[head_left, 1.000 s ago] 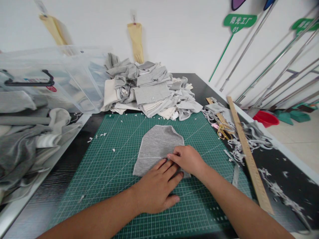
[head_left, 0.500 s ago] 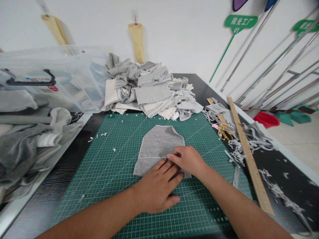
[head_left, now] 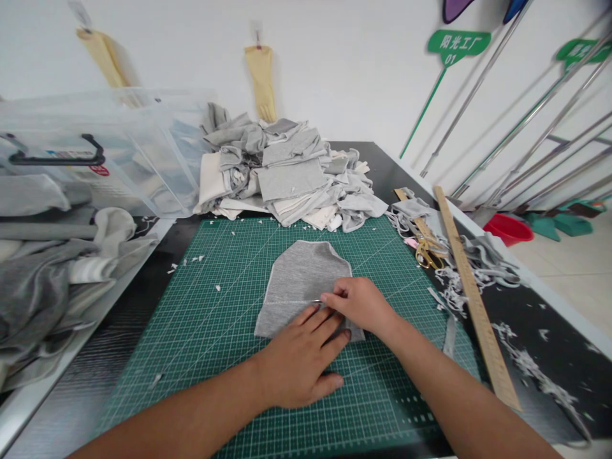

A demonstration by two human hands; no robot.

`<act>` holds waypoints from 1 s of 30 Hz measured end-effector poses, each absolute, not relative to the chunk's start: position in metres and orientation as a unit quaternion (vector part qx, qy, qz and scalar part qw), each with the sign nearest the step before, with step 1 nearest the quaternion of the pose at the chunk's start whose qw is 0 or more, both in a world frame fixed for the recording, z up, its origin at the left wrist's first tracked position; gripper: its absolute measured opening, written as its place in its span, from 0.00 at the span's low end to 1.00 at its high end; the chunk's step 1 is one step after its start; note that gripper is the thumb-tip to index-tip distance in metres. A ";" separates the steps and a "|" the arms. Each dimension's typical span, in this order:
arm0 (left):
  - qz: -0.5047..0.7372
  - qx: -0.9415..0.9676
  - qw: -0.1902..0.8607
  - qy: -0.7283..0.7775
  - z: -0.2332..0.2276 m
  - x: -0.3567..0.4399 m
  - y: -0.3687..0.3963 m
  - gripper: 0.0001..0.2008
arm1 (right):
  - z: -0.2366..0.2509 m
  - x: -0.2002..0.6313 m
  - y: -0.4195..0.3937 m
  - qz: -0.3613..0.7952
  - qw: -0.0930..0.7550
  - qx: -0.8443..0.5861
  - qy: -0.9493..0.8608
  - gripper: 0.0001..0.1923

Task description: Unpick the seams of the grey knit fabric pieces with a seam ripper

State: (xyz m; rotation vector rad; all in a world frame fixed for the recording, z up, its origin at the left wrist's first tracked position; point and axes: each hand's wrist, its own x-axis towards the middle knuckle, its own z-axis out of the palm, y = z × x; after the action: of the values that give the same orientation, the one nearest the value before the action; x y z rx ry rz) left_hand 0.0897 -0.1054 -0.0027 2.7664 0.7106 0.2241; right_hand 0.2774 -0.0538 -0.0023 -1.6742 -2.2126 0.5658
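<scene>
A grey knit fabric piece (head_left: 306,271) with pale edges and a line of white stitching across it lies on the green cutting mat (head_left: 191,357). My left hand (head_left: 303,360) rests flat on its lower part, fingers spread. Just above those fingers, my right hand (head_left: 361,306) is closed in a pinch around a thin pointed metal tool (head_left: 314,301). The tool's tip points left along the stitching. Most of the tool is hidden in my fingers, so I cannot tell its exact kind.
Behind the mat is a heap of grey and white fabric pieces (head_left: 291,178), beside a clear plastic bin (head_left: 138,153). More cloth (head_left: 48,287) lies at left. On the right are gold-handled scissors (head_left: 428,255), a wooden ruler (head_left: 478,306) and fabric scraps (head_left: 535,366).
More of the metal tool's tip shows to the left of my right fingers now. My left hand stays flat on the fabric. The whole view has shifted slightly.
</scene>
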 end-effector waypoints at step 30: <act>0.083 0.955 0.135 0.250 -0.004 0.090 -0.106 0.30 | -0.002 0.276 -0.054 0.183 0.131 -0.583 -0.781 0.19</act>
State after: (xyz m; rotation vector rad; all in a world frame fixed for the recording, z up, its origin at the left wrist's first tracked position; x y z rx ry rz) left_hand 0.0903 -0.1059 -0.0042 2.7675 0.7249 0.2402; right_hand 0.2756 -0.0543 -0.0023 -1.6934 -2.2671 0.5302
